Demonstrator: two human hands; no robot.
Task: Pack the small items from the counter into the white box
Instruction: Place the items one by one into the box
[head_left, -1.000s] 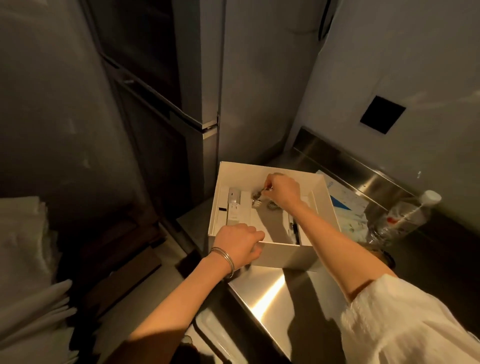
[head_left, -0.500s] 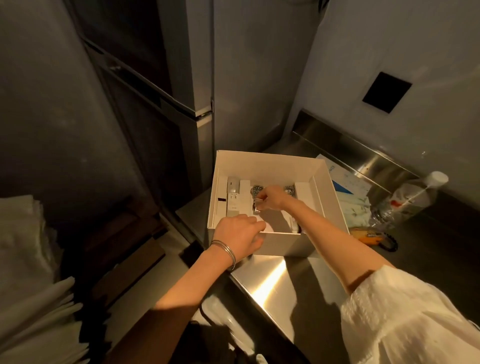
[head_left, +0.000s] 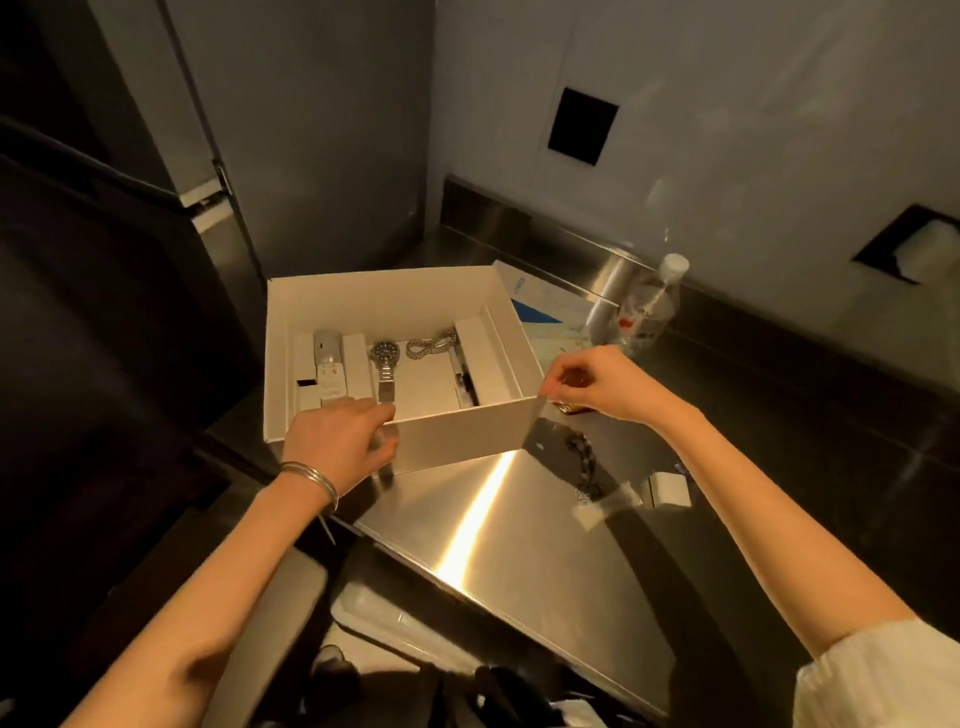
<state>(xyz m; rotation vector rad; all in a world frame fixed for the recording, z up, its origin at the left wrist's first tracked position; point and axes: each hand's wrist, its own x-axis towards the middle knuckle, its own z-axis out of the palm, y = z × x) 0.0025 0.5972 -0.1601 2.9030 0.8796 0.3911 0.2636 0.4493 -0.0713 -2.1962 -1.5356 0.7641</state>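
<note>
White box (head_left: 467, 434), one, lid off, on the steel counter (head_left: 498, 561), flanked by two bare hands.

Head view: left hand (head_left: 337, 441) on the near wall, fingers curled over the rim and gripping it. Thin metal bangles (head_left: 311, 475) at that wrist, count unclear. Right hand (head_left: 597, 387) at the box's near right corner, fingers curled, tips at the corner; whether pinching it, cannot tell.

Inside the box, just beyond the left fingertips: one wristwatch (head_left: 384, 364), lying flat, dial end away from the hand. Farther on, toward the back wall: one silver chain (head_left: 431, 343). Also inside: one dark pen-like item (head_left: 466, 382) toward the right hand, and several slim white cartons (head_left: 356, 369) along both sides.

Outside the box, under the right hand: one small amber object (head_left: 566, 409), mostly hidden. Nearer than that wrist: one dark beaded chain (head_left: 584, 462) and one small white block (head_left: 670, 488). Beyond the right hand: one clear bottle (head_left: 649, 306), white-capped, beside printed papers (head_left: 550, 312).
</note>
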